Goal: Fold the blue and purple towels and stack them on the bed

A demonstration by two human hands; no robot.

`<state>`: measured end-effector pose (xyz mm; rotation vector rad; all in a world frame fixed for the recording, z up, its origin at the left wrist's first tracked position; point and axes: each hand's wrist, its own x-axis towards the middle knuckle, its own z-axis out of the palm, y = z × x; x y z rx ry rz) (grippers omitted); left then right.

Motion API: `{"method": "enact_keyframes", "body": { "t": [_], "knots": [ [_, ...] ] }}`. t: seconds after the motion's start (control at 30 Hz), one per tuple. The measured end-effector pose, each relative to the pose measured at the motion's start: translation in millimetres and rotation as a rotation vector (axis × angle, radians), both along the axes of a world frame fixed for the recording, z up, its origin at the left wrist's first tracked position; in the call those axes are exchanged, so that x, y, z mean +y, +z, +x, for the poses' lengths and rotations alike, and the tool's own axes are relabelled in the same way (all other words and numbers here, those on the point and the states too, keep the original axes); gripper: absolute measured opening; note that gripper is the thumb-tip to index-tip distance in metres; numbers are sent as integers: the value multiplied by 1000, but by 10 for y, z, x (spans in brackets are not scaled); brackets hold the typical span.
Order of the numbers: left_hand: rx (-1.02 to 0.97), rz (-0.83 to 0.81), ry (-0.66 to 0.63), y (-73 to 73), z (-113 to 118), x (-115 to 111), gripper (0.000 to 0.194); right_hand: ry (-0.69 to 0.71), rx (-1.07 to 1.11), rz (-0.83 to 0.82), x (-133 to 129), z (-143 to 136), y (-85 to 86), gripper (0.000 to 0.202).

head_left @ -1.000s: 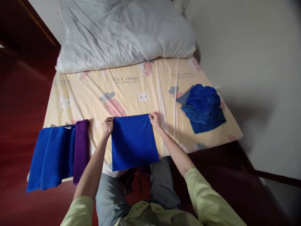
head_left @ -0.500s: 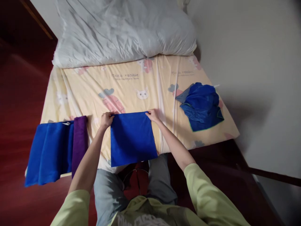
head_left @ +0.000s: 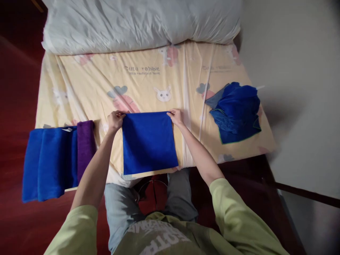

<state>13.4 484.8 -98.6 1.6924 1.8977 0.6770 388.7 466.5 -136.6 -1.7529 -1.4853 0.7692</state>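
A flat blue cloth (head_left: 148, 143) lies spread in front of me on the bed, its near edge close to the mattress edge. My left hand (head_left: 116, 120) pinches its far left corner. At the far right corner, my right hand (head_left: 176, 117) is closed on the same cloth. The far edge runs nearly straight between both hands. Left of my left arm lie folded blue cloths (head_left: 51, 163), with a folded purple cloth (head_left: 85, 148) beside them. A crumpled pile of blue cloths (head_left: 236, 111) with some green edging sits to the right.
Under everything is a bed with a yellow rabbit-print sheet (head_left: 143, 88). A bulky grey-white quilt (head_left: 138, 24) covers its far end. A pale wall (head_left: 297, 71) stands on the right, and dark red floor (head_left: 16, 106) shows on the left.
Both hands have moved away from me with the blue cloth, whose near edge now rests further onto the bed. The view has tilted a little. The other cloths stay put.
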Motion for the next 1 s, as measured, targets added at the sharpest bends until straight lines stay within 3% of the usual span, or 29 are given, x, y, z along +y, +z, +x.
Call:
{"method": "enact_keyframes", "body": {
  "t": [0.23,0.37,0.47,0.57,0.7,0.8,1.0],
  "knots": [
    [-42,184,98,-289,167,-58,21,-120,-94,124,91,-174,-321,29],
    [-67,196,94,-352,185,-86,22,-179,-157,179,94,-156,-424,36],
    [-52,186,70,-269,217,-82,25,-139,-197,191,135,-150,-350,39],
    [25,244,51,-67,341,-216,34,-15,-267,233,36,-280,-124,43],
    [112,257,-220,120,591,-605,51,248,-381,187,-373,-614,174,48],
    [124,182,-348,58,714,-809,60,329,-456,107,-626,-773,211,55],
    [98,142,-233,-145,724,-731,67,264,-500,36,-523,-730,-21,67]
  ]
}}
